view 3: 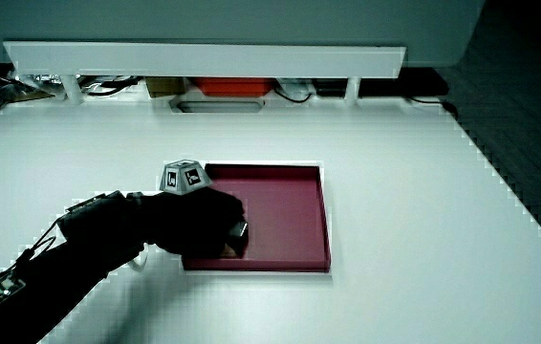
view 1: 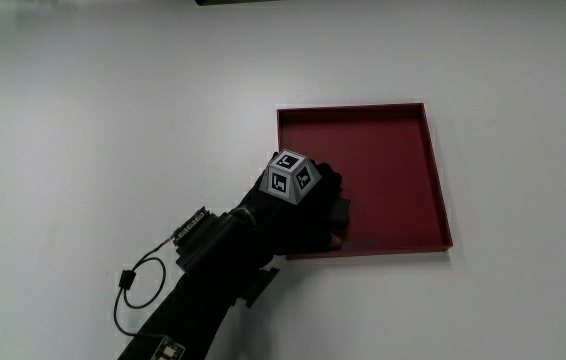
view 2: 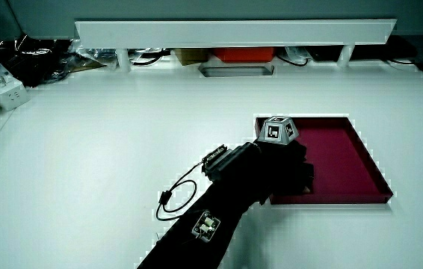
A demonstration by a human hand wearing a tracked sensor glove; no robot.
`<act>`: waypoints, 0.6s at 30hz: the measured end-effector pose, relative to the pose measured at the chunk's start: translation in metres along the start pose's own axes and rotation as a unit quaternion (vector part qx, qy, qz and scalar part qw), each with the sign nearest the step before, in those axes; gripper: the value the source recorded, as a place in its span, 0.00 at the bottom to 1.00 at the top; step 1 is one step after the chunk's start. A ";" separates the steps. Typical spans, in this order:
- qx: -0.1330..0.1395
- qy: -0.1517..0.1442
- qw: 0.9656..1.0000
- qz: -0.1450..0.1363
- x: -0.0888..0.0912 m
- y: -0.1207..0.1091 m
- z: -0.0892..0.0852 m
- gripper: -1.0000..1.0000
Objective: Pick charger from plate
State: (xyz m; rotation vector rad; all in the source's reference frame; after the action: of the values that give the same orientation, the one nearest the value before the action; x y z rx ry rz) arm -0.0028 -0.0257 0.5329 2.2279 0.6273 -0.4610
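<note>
Item: hand (view 1: 298, 205), over the plate (view 1: 403, 130) corner nearest me. Fingers curl onto a small dark charger (view 1: 339, 211) lying in that corner; I judge the grasp step underway. Next: lift straight up clear of the rim. Charger's axis and heading: mostly hidden, cannot tell.

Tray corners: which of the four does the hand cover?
The corner nearer the person, where the forearm crosses onto the tray. The hand, gripping the charger, hides it; the other three corners are uncovered.
</note>
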 end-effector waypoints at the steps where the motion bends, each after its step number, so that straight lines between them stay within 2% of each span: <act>1: 0.011 0.005 1.000 -0.007 0.003 -0.004 0.005 0.62; 3: 0.032 -0.008 0.999 -0.019 0.002 -0.008 0.007 0.68; 8: 0.053 -0.012 0.998 -0.030 0.003 -0.010 0.008 0.82; 10: 0.052 -0.005 0.998 -0.030 0.003 -0.011 0.008 0.88; 14: 0.054 -0.015 0.998 -0.028 0.002 -0.011 0.007 1.00; 18: 0.055 -0.013 0.998 -0.033 0.005 -0.012 0.009 1.00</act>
State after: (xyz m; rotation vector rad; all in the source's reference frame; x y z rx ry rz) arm -0.0067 -0.0237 0.5180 2.3069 0.6793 -0.5697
